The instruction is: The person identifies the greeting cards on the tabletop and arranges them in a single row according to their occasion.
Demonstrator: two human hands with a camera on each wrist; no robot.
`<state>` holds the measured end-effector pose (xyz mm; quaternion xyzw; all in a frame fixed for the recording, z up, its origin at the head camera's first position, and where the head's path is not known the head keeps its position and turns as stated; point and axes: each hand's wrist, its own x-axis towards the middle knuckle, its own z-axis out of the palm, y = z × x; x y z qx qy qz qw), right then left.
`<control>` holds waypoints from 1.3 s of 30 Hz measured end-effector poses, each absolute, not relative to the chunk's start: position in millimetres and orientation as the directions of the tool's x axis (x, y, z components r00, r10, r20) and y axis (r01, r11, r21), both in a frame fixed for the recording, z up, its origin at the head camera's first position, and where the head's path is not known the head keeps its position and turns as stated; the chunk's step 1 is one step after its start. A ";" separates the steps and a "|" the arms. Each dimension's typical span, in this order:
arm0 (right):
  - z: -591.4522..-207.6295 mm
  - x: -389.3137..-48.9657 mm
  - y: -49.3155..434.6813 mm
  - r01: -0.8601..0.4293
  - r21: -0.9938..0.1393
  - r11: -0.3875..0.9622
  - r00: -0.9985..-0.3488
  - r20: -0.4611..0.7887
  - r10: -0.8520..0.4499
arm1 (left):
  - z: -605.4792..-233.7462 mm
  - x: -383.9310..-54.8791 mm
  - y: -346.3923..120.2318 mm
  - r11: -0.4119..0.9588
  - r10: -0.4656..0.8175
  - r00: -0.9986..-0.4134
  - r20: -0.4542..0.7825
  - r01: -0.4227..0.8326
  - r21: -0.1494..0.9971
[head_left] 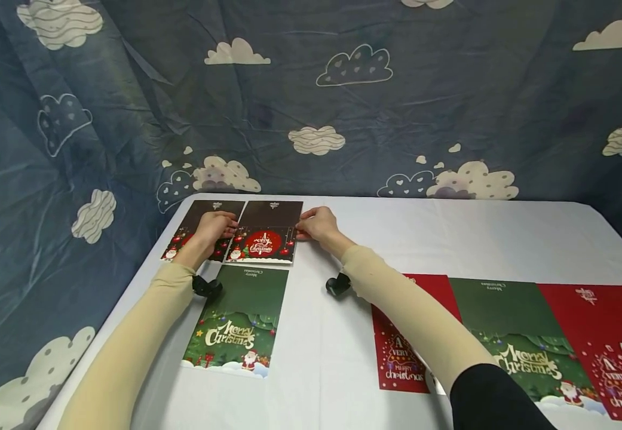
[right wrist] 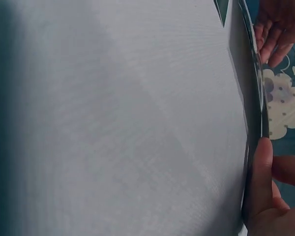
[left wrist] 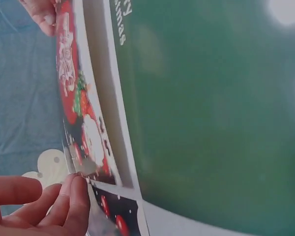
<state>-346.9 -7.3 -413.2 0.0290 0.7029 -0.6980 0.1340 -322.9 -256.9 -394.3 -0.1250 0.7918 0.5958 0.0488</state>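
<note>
Step in hand, as judged: aligning a dark brown, glossy paper card with a round red Christmas emblem [head_left: 263, 241]. Location: far left of the white cloth-covered table [head_left: 343, 334], just right of a matching dark brown card [head_left: 203, 210] and beyond a green "Merry Christmas" card [head_left: 251, 298].

Grip: the left hand [head_left: 210, 232] pinches the held card's left edge between fingertips; the right hand [head_left: 317, 226] pinches its right edge, thumb on the near side. Near edge appears slightly raised, shadow beneath; full contact with the cloth cannot be told.

Next move probably calls for squaring the card with its neighbour, lowering it flat, then releasing both edges evenly. Risk: nudging the matching card.
</note>
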 end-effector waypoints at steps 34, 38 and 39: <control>-405.9 -325.7 -1.5 0.179 -0.979 0.094 -0.950 -0.197 -0.243 | -393.8 -308.6 -258.2 0.349 -0.105 -0.979 -0.174 -0.200 0.916; -405.5 -322.6 0.1 0.173 -0.980 0.102 -0.947 -0.194 -0.256 | -394.5 -305.4 -258.2 0.347 -0.103 -0.980 -0.169 -0.195 0.917; -405.2 -321.5 1.0 0.172 -0.980 0.101 -0.947 -0.192 -0.259 | -394.2 -304.1 -258.7 0.349 -0.106 -0.981 -0.165 -0.192 0.917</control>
